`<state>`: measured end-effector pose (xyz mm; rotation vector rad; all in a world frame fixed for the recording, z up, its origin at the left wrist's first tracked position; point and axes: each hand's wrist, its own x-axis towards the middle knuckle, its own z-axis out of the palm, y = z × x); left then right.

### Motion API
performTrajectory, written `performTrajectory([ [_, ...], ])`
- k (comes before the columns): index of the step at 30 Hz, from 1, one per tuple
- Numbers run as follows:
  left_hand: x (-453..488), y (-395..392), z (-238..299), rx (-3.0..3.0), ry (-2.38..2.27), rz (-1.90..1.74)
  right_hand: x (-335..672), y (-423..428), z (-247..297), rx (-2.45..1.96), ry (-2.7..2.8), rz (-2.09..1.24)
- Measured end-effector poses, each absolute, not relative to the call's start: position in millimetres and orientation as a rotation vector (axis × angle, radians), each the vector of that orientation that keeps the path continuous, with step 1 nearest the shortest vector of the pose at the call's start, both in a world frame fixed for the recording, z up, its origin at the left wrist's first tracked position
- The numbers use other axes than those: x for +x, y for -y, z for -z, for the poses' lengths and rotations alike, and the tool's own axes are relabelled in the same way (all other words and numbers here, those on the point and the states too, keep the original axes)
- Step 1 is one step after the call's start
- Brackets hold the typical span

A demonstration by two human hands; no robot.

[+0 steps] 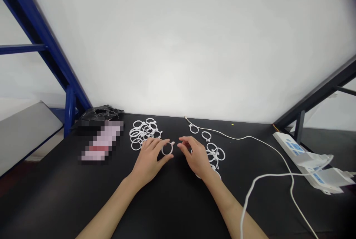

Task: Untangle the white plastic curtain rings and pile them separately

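A white curtain ring [162, 152] with a small eyelet at its upper right is held between the fingers and thumb of my left hand [150, 159]. Just to the right, my right hand [196, 157] hovers with curled fingers. Its thumb and fingertips are a little apart, and nothing shows between them. Behind my left hand lies a pile of white curtain rings [136, 133], partly covered by that hand. More white rings [220, 153] lie beside and partly under my right hand and wrist. Two rings lie apart behind it, one of them a loose ring [206, 136].
The black table [172, 202] meets a white wall at the back. On the left are a crumpled black plastic bag [101, 114] and a blurred-out pinkish item [104, 140]. A white cable [267, 143] crosses the right side, near a white power strip [294, 150] with plugs.
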<state>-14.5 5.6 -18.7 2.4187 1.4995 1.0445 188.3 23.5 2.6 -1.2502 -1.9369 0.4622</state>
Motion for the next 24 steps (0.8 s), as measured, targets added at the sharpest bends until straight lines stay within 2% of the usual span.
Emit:
performTrajectory([
  [5,-26.2,-27.4,3.0,2.303,-1.857,-1.005,192.7,-27.7,0.3,-1.33,2.025,-0.251],
  [9,-36.3,-65.4,-14.9,2.158,-2.07,-0.713,192.7,-27.7,3.3,-1.341,2.075,-0.173],
  [13,-38.7,-103.4,-21.8,2.145,-2.066,-0.479,192.9,-27.0,3.9,-1.361,2.088,-0.159],
  [24,-39.9,-137.0,-14.9,2.19,-1.932,-0.377,191.8,-27.1,2.6,-1.37,2.125,-0.17],
])
